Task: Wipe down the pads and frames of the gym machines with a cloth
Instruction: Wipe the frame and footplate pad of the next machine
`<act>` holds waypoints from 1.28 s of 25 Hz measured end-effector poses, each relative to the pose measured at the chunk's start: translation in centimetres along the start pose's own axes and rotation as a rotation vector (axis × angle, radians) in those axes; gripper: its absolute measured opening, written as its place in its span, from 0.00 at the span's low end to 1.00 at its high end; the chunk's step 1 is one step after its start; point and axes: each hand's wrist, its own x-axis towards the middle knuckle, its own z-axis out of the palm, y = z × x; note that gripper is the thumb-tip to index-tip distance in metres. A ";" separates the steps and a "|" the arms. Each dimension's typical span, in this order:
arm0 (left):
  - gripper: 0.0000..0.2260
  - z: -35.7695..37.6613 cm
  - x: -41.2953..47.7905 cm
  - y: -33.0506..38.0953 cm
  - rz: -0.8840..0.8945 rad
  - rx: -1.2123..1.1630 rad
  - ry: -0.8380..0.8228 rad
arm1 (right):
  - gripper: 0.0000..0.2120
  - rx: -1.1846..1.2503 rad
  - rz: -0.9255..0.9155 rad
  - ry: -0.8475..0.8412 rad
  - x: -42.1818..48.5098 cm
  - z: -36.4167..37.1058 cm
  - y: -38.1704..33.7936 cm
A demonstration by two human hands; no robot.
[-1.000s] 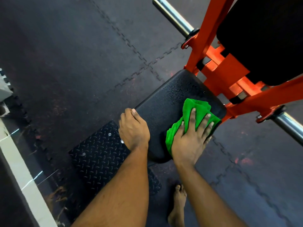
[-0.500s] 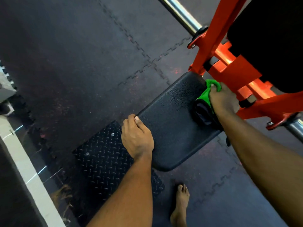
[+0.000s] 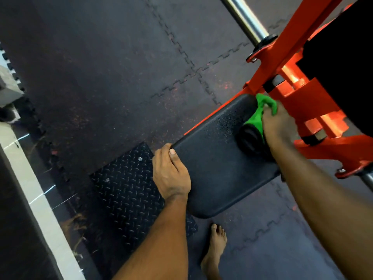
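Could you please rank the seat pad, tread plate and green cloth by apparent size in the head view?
1. seat pad
2. tread plate (partly hidden, so these two are unsure)
3. green cloth

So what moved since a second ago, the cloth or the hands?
The right hand slid the green cloth across the seat pad, from its near end up to the far end beside the orange frame, and the cloth is now bunched instead of spread flat. The left hand stayed gripping the pad's left edge.

Dim, soft focus; wide-angle bending at edges.
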 end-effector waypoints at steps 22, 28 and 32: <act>0.22 0.4 0.1 -0.7 -0.029 -0.158 0.023 | 0.22 0.070 -0.393 0.086 -2.4 2.5 -5.5; 0.22 0.2 0.0 -0.4 -0.005 -0.131 0.023 | 0.28 0.103 -0.831 -0.157 -11.5 2.0 -0.3; 0.22 0.2 0.0 -0.5 -0.005 -0.111 0.022 | 0.30 0.125 -0.677 -0.069 -10.6 -0.2 5.7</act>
